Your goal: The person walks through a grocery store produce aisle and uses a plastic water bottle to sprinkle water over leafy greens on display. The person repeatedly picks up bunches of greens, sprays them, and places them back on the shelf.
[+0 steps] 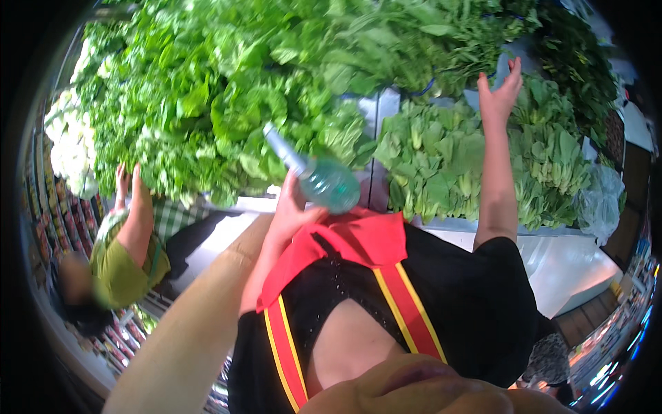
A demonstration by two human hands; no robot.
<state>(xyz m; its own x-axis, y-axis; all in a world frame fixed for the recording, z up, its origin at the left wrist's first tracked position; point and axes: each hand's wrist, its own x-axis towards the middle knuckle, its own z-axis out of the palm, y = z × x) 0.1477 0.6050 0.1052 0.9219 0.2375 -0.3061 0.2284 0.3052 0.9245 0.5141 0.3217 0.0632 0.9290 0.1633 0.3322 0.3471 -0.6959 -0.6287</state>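
My left hand (296, 204) grips a translucent green plastic bottle (331, 185) near its pale neck. The bottle tilts in front of my red apron (362, 238), its neck pointing up and left over leafy greens (243, 114). My right arm stretches out over bunches of bok choy (439, 150). At its end my right hand (501, 95) is empty, fingers spread, beside long-leaved greens (460, 57) and a bare pale patch of the display. Whether its fingertips touch any leaves I cannot tell.
Another person (124, 243) in an olive top reaches into the greens at left, near white vegetables (72, 145). A clear plastic bag (600, 199) hangs at the right display corner. A long tan shape (191, 315), perhaps an arm, crosses the lower left. Stocked shelves (64, 212) stand beyond.
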